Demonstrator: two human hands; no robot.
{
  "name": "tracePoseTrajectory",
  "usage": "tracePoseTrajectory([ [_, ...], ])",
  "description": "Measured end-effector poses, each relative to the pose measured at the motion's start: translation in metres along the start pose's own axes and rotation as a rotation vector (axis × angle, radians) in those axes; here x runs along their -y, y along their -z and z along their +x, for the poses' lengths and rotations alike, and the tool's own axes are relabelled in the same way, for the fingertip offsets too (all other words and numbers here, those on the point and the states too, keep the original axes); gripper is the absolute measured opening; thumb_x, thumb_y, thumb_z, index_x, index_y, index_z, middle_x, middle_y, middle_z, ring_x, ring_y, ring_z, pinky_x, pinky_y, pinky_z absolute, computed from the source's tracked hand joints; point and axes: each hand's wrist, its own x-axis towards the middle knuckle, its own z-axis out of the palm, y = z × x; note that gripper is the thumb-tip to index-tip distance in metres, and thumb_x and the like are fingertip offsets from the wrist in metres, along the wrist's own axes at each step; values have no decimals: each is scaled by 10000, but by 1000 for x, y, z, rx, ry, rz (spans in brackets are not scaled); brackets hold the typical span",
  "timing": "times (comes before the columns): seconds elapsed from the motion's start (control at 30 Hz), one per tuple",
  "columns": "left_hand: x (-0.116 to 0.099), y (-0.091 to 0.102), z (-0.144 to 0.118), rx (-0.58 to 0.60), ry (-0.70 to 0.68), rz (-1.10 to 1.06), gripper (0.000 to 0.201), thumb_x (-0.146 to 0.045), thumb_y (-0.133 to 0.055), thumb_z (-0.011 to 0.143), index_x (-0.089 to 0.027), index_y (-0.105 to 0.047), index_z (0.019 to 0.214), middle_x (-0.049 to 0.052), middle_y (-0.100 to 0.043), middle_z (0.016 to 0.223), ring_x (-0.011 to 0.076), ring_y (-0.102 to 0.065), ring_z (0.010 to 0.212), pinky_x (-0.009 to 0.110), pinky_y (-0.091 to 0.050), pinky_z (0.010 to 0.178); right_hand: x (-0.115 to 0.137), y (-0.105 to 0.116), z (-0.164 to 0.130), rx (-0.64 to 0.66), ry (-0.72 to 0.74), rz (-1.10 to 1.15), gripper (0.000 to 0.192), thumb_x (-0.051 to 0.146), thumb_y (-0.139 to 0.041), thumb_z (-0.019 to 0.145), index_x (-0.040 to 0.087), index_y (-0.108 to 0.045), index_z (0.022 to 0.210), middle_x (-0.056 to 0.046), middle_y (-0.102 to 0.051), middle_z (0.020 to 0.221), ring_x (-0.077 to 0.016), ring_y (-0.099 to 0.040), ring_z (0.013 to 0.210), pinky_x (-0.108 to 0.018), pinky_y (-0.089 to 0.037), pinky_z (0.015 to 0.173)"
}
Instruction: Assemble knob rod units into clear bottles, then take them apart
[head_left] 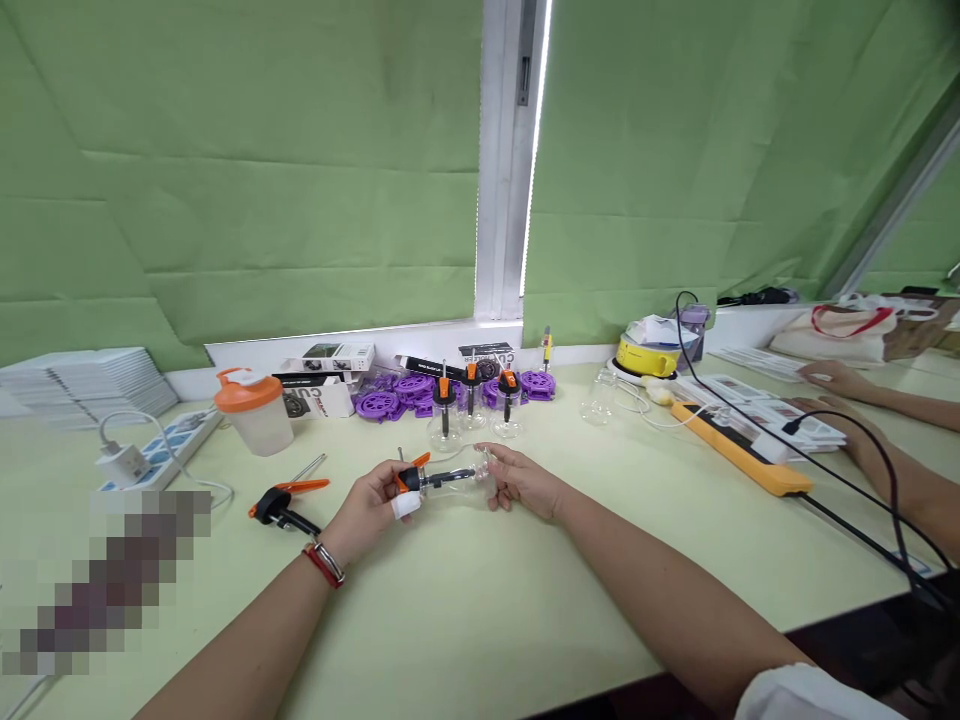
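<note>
Both my hands hold a clear glass cup (pixel 457 482) lying sideways just above the pale green table (pixel 480 610). My left hand (pixel 373 503), with a bandaged finger and a red wrist band, grips its black and orange pump end. My right hand (pixel 523 482) holds the cup's open end. Three similar clear cups with orange and black tops (pixel 472 405) stand upright just behind my hands. A black and orange pump handle (pixel 285 503) lies on the table to the left of my left hand.
Purple plastic wheels (pixel 420 393) and small boxes (pixel 330 375) line the window sill side. An orange-lidded shaker (pixel 253 410) and a power strip (pixel 161 450) stand left. Another person's hands (pixel 836 395) rest at the right near a yellow strip (pixel 742 455) and black cables (pixel 862 470).
</note>
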Motion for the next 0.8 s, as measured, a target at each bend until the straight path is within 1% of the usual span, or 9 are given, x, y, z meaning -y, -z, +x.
tracePoseTrajectory([
  [0.13, 2, -2, -1, 13, -7, -2, 390, -332, -724, 684, -180, -568, 1008, -1, -561, 794, 134, -528, 691, 295, -519, 601, 0, -2, 1, -39, -32, -36, 514, 572, -476, 852, 200, -468, 1206, -39, -641, 787, -82, -553, 450, -171, -298, 354],
  [0.23, 0, -3, -2, 23, -12, 1, 383, -339, -719, 690, -182, -572, 1006, 9, -572, 813, 141, -535, 707, 299, -519, 609, -1, -3, 3, -74, -42, -45, 498, 605, -439, 855, 190, -496, 1126, -20, -631, 713, -69, -511, 412, -165, -285, 347],
  [0.33, -2, -3, -2, 12, -14, 4, 389, -348, -721, 684, -179, -572, 1001, 26, -576, 850, 152, -539, 739, 300, -521, 613, -1, -4, 4, -84, -59, -50, 519, 614, -409, 864, 184, -496, 1142, -20, -626, 700, -74, -509, 420, -169, -303, 349],
  [0.4, -3, -1, -1, -3, -16, 5, 391, -342, -720, 685, -176, -568, 1005, 31, -571, 863, 155, -536, 756, 297, -522, 615, 1, -4, 2, -66, -58, -40, 554, 610, -409, 866, 193, -470, 1226, -46, -636, 783, -93, -562, 488, -175, -342, 367],
  [0.47, -3, 0, -1, -18, -15, 1, 397, -333, -723, 684, -176, -564, 1013, 31, -565, 870, 152, -530, 760, 296, -525, 615, 4, -4, -2, -27, -20, -14, 594, 569, -481, 854, 252, -382, 1346, -86, -623, 1003, -119, -631, 618, -192, -413, 424],
  [0.53, -3, 1, 0, -26, -15, 0, 404, -323, -731, 677, -176, -565, 1016, 22, -560, 855, 145, -524, 744, 295, -525, 613, 8, -3, -6, 9, 37, -2, 694, 479, -607, 810, 351, -282, 1410, -102, -496, 1273, -136, -663, 733, -222, -473, 511],
  [0.6, -5, 1, 0, -30, -15, 4, 404, -317, -735, 672, -176, -569, 1012, 11, -554, 831, 137, -522, 720, 292, -523, 612, 10, -3, -8, 20, 64, -7, 780, 397, -689, 762, 409, -259, 1412, -96, -347, 1413, -138, -671, 758, -244, -493, 565],
  [0.67, -6, 0, -1, -29, -12, 9, 394, -317, -731, 677, -176, -571, 1008, 4, -553, 819, 131, -524, 701, 289, -518, 611, 11, -3, -9, 17, 57, -10, 777, 368, -706, 747, 404, -291, 1403, -104, -327, 1423, -130, -672, 722, -246, -488, 556],
  [0.8, -6, -1, -1, -23, -14, 18, 380, -314, -722, 685, -175, -573, 1006, 1, -549, 809, 125, -519, 687, 287, -517, 610, 6, -2, -6, 16, 36, 10, 743, 392, -676, 769, 344, -301, 1409, -105, -506, 1242, -121, -659, 635, -222, -448, 473],
])
